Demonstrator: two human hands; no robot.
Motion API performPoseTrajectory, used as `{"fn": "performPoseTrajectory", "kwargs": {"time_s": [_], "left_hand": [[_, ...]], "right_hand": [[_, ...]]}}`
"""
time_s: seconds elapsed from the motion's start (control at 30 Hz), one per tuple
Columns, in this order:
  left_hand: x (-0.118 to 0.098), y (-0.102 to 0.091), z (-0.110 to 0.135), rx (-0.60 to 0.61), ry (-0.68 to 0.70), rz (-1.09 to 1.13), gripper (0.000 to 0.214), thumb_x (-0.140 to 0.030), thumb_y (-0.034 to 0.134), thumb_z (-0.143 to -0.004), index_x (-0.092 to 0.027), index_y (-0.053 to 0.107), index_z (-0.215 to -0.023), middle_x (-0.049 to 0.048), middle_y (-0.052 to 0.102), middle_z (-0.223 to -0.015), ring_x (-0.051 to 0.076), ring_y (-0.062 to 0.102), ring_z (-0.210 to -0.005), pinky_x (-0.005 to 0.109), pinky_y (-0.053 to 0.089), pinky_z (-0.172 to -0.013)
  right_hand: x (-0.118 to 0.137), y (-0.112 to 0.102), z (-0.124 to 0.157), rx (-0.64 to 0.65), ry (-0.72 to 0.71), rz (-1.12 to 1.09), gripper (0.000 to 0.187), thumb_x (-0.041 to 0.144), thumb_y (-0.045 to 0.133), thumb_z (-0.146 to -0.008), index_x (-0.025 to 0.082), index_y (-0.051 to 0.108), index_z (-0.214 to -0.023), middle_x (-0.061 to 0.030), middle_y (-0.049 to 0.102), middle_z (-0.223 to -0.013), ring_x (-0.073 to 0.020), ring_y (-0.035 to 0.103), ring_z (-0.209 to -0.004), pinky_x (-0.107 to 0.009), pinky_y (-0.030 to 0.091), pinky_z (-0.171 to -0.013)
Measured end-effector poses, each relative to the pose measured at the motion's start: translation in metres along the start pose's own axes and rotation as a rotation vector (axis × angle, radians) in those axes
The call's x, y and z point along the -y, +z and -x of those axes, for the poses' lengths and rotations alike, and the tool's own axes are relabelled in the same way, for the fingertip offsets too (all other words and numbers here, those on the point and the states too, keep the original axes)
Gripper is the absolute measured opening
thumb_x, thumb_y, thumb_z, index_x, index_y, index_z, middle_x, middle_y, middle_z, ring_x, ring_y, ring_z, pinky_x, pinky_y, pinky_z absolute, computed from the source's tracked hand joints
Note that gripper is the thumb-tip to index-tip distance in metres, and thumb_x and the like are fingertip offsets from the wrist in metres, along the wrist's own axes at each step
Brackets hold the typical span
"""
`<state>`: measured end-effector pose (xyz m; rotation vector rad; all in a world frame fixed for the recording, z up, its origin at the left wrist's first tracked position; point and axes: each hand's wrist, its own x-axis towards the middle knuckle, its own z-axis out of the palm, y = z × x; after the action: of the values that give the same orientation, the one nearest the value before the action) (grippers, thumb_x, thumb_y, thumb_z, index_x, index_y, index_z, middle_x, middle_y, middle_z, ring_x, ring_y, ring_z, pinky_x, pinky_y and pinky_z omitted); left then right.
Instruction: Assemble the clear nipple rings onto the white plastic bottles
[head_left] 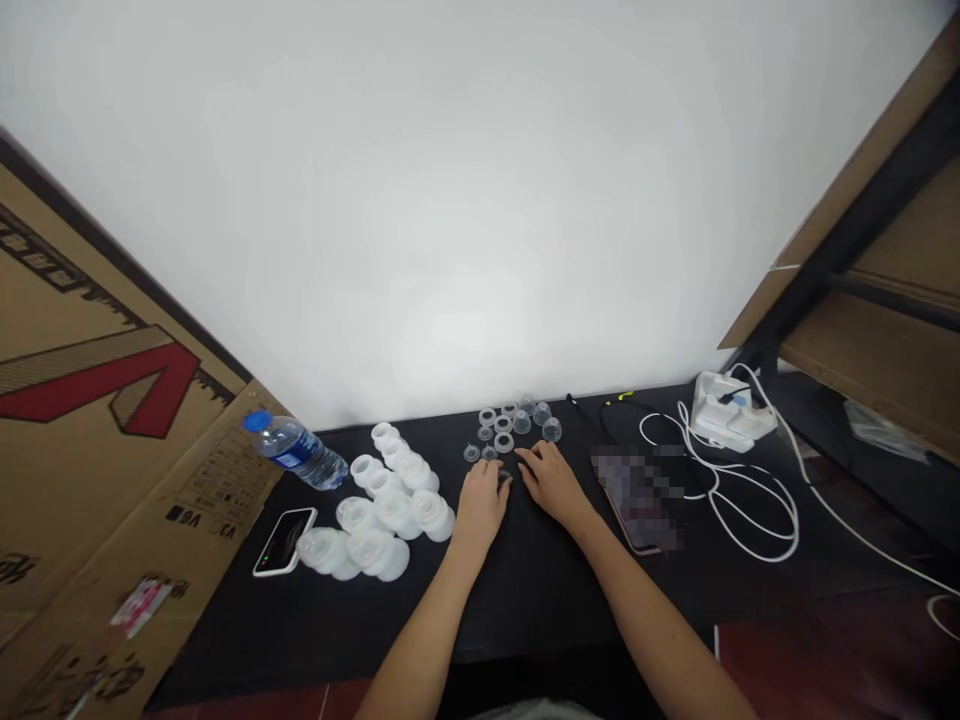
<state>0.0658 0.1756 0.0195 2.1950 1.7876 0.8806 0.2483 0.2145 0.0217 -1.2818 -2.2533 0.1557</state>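
My left hand [482, 503] is low over the black table, its fingers curled at a small clear piece that looks like a bottle nipple [504, 478], partly hidden by the fingers. To its right, my right hand [553, 482] rests with fingers apart and nothing visible in it. Just beyond the hands lie several clear nipples [471, 452], white screw rings [503, 442] and clear dome caps [552, 429]. Left of my left hand stand several white baby bottles [395, 508]; some have nipples fitted, others have open necks.
A water bottle [304, 455] with a blue cap leans at the left, near a white-edged phone [285, 541]. On the right are another phone [637, 500], a white power strip [727, 410] and looped white cables [750, 552]. Cardboard [112, 480] borders the left side.
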Motion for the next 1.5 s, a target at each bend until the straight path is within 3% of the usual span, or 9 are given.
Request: {"fn": "performPoseTrajectory", "kwargs": {"time_s": [0.17,0.3,0.47,0.63,0.73,1.0,1.13,1.27,1.5], "left_hand": [[0.000,0.000,0.001,0.013,-0.058,-0.041,0.016,-0.021,0.074,-0.097,-0.018,0.070,-0.112,0.0112,0.065,-0.112,0.032,0.067,-0.112,0.047,0.058,-0.100],[-0.001,-0.003,0.001,-0.025,-0.032,-0.052,0.005,-0.020,0.071,-0.099,-0.021,0.070,-0.104,0.0096,0.066,-0.112,0.030,0.067,-0.109,0.046,0.058,-0.099],[0.001,-0.003,0.000,-0.071,-0.044,0.089,0.018,-0.011,0.061,-0.101,-0.022,0.066,-0.116,0.0079,0.070,-0.113,0.027,0.071,-0.105,0.044,0.061,-0.097],[0.005,0.002,-0.001,-0.109,-0.062,0.160,0.027,-0.004,0.059,-0.096,-0.022,0.068,-0.114,0.0094,0.068,-0.117,0.026,0.073,-0.108,0.045,0.063,-0.098],[0.007,0.006,-0.002,-0.128,-0.064,0.191,0.034,-0.001,0.058,-0.095,-0.021,0.069,-0.119,0.0114,0.067,-0.127,0.027,0.073,-0.117,0.046,0.062,-0.105],[0.006,0.009,-0.006,-0.030,-0.025,0.435,0.044,-0.002,0.061,-0.091,-0.023,0.066,-0.130,0.0078,0.068,-0.123,0.017,0.072,-0.089,0.038,0.066,-0.089],[0.002,0.008,-0.006,-0.019,-0.002,0.495,0.047,-0.005,0.070,-0.084,-0.024,0.068,-0.127,0.0079,0.068,-0.126,0.021,0.073,-0.104,0.039,0.065,-0.095],[0.001,0.006,-0.006,-0.053,0.000,0.493,0.039,-0.009,0.067,-0.091,-0.024,0.069,-0.127,0.0087,0.069,-0.127,0.024,0.072,-0.118,0.043,0.063,-0.104],[-0.002,0.002,-0.008,-0.120,0.025,0.502,0.036,-0.014,0.066,-0.097,-0.024,0.069,-0.131,0.0099,0.068,-0.133,0.024,0.071,-0.120,0.043,0.062,-0.105]], "right_hand": [[0.004,0.005,-0.007,0.065,0.004,0.078,0.047,0.020,0.056,-0.109,0.026,0.062,-0.156,-0.0143,0.064,-0.115,-0.0324,0.059,-0.105,-0.046,0.053,-0.098],[0.002,0.000,-0.002,0.031,0.009,0.032,0.030,0.022,0.058,-0.109,0.021,0.074,-0.135,-0.0138,0.064,-0.111,-0.0311,0.059,-0.105,-0.044,0.053,-0.099],[-0.007,-0.009,0.008,0.022,0.037,-0.148,0.018,0.027,0.057,-0.109,0.023,0.074,-0.106,-0.0097,0.068,-0.098,-0.0295,0.064,-0.098,-0.041,0.056,-0.090],[-0.006,-0.005,0.006,-0.005,0.182,-0.515,0.028,0.048,0.064,-0.105,0.023,0.074,-0.098,-0.0032,0.073,-0.081,-0.0212,0.066,-0.070,-0.032,0.054,-0.068],[-0.002,-0.003,0.005,0.004,0.226,-0.639,0.035,0.056,0.068,-0.101,0.023,0.075,-0.094,-0.0023,0.075,-0.078,-0.0204,0.067,-0.068,-0.031,0.054,-0.065],[0.003,-0.005,0.005,0.035,0.189,-0.675,0.030,0.050,0.065,-0.102,0.023,0.076,-0.098,-0.0041,0.078,-0.085,-0.0214,0.070,-0.072,-0.033,0.056,-0.070],[0.003,-0.009,0.004,0.039,0.171,-0.706,0.027,0.046,0.061,-0.105,0.023,0.076,-0.101,-0.0050,0.080,-0.093,-0.0230,0.075,-0.082,-0.034,0.059,-0.078],[0.003,-0.010,0.004,0.027,0.151,-0.725,0.026,0.044,0.061,-0.105,0.023,0.077,-0.103,-0.0065,0.080,-0.099,-0.0240,0.075,-0.088,-0.035,0.059,-0.082],[-0.002,-0.001,0.004,-0.122,0.224,-0.659,0.032,0.047,0.068,-0.100,0.022,0.074,-0.118,-0.0064,0.076,-0.097,-0.0194,0.065,-0.068,-0.032,0.055,-0.067]]}}
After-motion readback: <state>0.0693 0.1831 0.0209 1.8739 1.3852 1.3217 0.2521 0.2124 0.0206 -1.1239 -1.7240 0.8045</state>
